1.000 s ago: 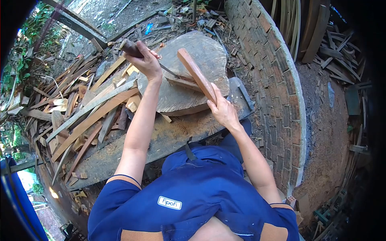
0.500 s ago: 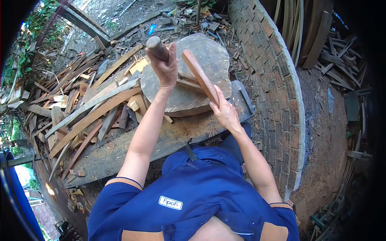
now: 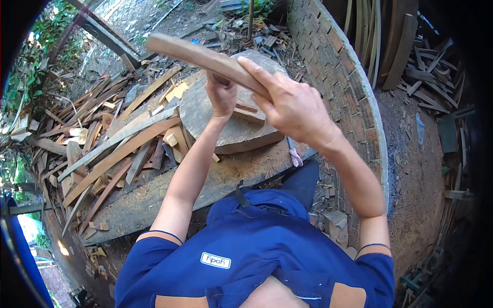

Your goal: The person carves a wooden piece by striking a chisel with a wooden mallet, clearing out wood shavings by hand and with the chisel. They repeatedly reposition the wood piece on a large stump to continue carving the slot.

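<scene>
My right hand (image 3: 300, 110) is raised over the right side of the stump and grips a long squared wooden bar (image 3: 200, 57) at its near end. The bar slants up to the left. My left hand (image 3: 223, 97), just beneath the bar, is closed around a round wooden handle, which the bar now mostly hides; what the handle belongs to I cannot make out. Close to my left hand, a short wood piece (image 3: 249, 117) with a reddish-brown patch on top lies on the round wooden stump (image 3: 197, 110).
Offcuts and long wood strips (image 3: 123, 141) are heaped left of the stump. A plank bench (image 3: 154, 203) runs beneath it. A tool with a pink-wrapped end (image 3: 295, 158) lies at the stump's right. A curved brick wall (image 3: 349, 97) stands on the right.
My right hand has risen and swung the bar up and left, so it crosses above my left hand. My left hand has lowered slightly to the right, and its handle is now covered.
</scene>
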`<state>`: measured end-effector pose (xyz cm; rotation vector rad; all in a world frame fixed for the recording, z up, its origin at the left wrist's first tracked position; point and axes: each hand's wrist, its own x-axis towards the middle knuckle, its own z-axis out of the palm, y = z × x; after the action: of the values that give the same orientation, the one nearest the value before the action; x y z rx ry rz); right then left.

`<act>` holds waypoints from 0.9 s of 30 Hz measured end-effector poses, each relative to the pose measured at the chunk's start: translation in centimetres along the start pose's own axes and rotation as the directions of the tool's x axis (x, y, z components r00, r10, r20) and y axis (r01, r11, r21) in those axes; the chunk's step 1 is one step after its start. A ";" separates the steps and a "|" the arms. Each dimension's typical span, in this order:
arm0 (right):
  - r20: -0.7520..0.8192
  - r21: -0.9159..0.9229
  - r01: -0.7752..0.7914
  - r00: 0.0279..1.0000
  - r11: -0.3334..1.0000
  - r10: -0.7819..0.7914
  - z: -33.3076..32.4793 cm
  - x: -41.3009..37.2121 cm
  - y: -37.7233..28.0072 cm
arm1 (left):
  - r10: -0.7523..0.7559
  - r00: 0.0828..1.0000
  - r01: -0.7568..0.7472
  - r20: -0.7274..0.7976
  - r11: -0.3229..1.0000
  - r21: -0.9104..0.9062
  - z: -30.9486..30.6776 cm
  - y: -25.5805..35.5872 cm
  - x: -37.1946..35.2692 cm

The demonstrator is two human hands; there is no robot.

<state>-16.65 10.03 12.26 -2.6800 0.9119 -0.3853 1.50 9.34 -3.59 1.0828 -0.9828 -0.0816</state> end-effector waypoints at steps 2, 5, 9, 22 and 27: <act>-0.068 0.092 0.074 0.995 0.993 -0.068 -0.5 0.0 0.8 | 0.012 1.000 -0.012 -0.011 0.999 -0.031 0.7 -0.3 0.4; -0.405 0.389 0.295 0.906 0.873 -0.125 -1.6 -0.1 -1.3 | -0.140 0.990 0.142 0.028 0.981 -0.135 0.1 -1.6 0.0; -0.086 0.137 0.063 0.995 0.989 -0.051 0.1 -0.6 -0.3 | 0.045 0.997 -0.049 0.057 0.996 0.077 -0.2 -0.2 0.2; -0.111 0.646 -0.028 0.985 0.762 0.131 5.7 -2.6 3.3 | -0.389 0.904 0.411 0.178 0.905 -0.107 -2.3 0.9 0.6; 0.420 0.307 -0.511 0.830 0.803 0.368 12.2 -6.2 5.7 | -0.360 0.925 0.379 0.122 0.854 -0.355 -3.6 2.4 -0.5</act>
<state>-20.46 11.76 -1.97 -1.9785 1.1611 0.0084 2.86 13.34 -2.43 0.9042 -0.7514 -0.5948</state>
